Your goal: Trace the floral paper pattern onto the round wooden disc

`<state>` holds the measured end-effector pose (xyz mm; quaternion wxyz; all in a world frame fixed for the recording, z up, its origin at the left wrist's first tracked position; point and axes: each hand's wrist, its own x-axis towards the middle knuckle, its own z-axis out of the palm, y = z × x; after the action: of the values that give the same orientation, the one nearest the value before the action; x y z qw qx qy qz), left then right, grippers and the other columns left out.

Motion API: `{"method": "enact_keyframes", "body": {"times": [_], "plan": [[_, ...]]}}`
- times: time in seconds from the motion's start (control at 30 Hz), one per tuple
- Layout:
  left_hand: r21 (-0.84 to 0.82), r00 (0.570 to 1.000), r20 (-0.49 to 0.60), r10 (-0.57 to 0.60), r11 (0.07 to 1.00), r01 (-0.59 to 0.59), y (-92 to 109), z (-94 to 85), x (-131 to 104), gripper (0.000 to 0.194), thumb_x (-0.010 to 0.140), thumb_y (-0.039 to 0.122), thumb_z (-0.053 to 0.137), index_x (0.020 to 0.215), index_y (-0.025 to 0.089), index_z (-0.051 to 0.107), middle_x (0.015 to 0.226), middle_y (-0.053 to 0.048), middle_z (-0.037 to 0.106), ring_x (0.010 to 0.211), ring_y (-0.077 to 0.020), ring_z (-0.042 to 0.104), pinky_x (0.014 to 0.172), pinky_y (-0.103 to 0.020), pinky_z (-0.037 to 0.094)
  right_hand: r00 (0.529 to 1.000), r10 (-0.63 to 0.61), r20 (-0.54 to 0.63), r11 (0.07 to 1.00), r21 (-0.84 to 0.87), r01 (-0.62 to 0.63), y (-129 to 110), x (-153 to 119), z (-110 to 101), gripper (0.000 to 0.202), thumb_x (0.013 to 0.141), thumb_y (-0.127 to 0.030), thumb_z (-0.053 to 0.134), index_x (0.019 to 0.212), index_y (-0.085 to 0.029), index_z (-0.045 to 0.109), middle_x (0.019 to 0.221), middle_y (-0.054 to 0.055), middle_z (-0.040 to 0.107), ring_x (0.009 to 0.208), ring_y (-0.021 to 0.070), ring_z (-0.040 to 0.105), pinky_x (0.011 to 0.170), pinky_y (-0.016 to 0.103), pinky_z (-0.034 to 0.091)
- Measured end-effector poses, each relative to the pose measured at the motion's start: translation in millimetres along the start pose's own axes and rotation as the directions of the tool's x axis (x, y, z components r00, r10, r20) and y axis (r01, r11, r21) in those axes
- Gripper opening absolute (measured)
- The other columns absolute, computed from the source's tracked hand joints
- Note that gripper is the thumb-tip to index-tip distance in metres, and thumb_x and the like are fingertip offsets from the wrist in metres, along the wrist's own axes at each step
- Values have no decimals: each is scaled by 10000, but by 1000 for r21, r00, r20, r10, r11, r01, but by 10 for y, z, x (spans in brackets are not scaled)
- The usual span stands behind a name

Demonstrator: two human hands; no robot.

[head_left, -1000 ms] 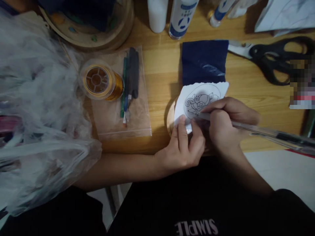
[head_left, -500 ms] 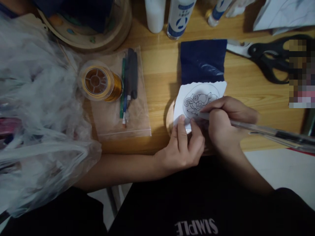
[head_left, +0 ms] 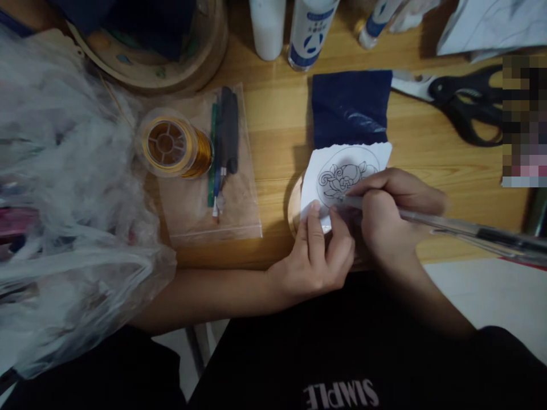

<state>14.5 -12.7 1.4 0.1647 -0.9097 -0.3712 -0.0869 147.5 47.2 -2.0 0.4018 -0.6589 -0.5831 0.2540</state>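
My right hand (head_left: pixel 395 213) is closed around a clear-barrelled pen (head_left: pixel 461 226), its tip touching a white sheet of paper (head_left: pixel 313 173). The paper carries a black line drawing of a flower and leaves inside a circle. At the paper's lower edge, my left hand (head_left: pixel 322 250) pinches and presses it down with bent fingers. Under the paper a pale round wooden piece (head_left: pixel 294 210) shows at the left; the rest of it is hidden. A dark blue sheet (head_left: pixel 350 108) sticks out beyond the paper's far edge. The right hand covers the drawing's lower right part.
Black-handled scissors (head_left: pixel 464 94) lie at the right. A spool of golden thread (head_left: pixel 179 145) and a clear bag (head_left: pixel 248 199) with brushes are at the left, beside a crumpled plastic bag (head_left: pixel 81 188). Bottles (head_left: pixel 311 34) and a round wooden container (head_left: pixel 205 62) stand farther back.
The view has shifted very slightly. Both hands, the pen and the paper keep almost the same positions.
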Motion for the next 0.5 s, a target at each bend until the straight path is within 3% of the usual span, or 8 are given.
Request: {"method": "enact_keyframes", "body": {"times": [0.5], "plan": [[13,1000,-23,1,1000,-1,12,32,-18,490,986,463,499,1206,60,670,1173,-175,712,1015,-321,726,801,-306,620,998,47,-48,999,9,-47,17,-28,12,258,685,-51,489,587,-236,639,520,-58,572,500,100,530,472,234,387]]}}
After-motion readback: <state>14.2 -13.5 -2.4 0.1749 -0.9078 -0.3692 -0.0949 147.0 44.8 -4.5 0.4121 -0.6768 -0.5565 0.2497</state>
